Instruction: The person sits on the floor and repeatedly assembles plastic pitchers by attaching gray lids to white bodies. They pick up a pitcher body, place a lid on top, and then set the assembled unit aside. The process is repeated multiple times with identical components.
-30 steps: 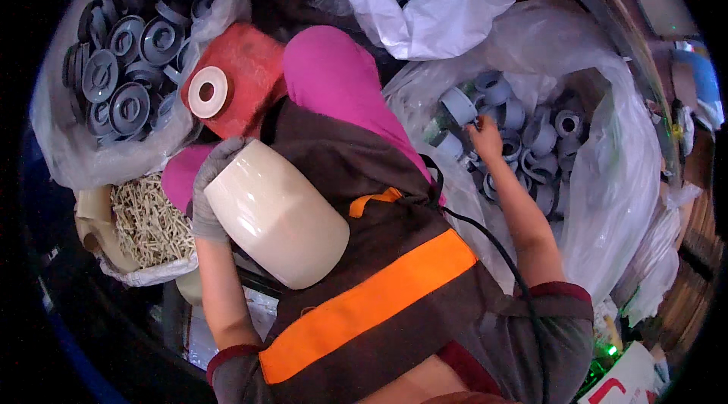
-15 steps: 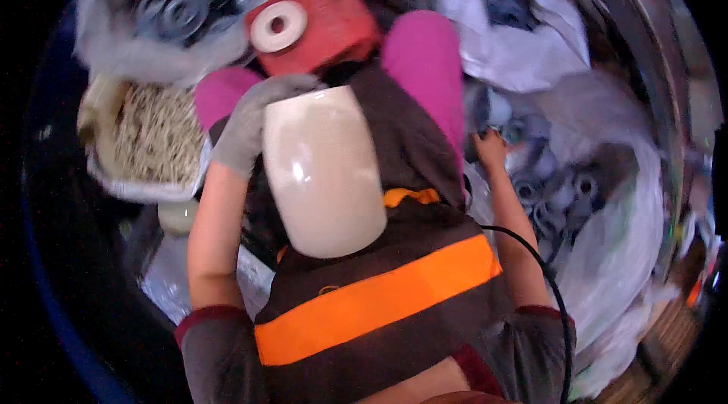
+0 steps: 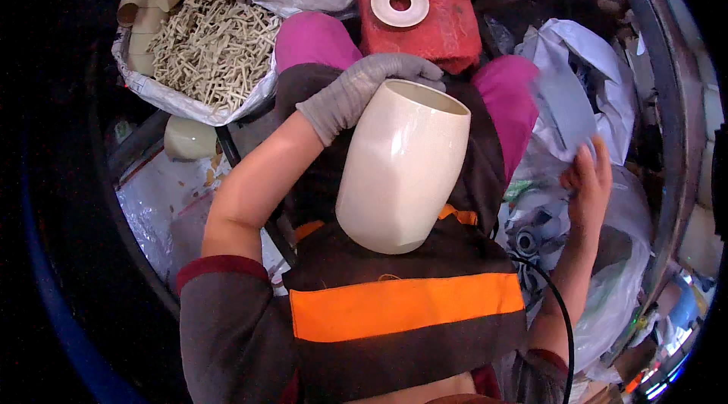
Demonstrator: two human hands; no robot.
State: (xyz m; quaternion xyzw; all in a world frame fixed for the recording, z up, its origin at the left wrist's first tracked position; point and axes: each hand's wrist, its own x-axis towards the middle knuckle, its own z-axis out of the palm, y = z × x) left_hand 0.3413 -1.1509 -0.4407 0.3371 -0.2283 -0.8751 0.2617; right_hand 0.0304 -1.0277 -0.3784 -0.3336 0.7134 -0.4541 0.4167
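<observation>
While it is held over the lap, these things are seen:
Cup: one cream plastic cup [image 3: 402,169] is tilted, its long axis up and down in the picture, its open mouth pointing up and away from the person.
Left hand: the grey-gloved left hand [image 3: 364,85] is curled around the cup's rim.
Right hand: the bare right hand [image 3: 588,184] is held open with spread fingers; nothing is gripped, and a clear plastic bag [image 3: 607,305] is touched.
Block: one red block [image 3: 425,21] is topped by one cream ring [image 3: 400,3].
Bags: one white sack [image 3: 189,100] of small cream pieces is at the upper left.
</observation>
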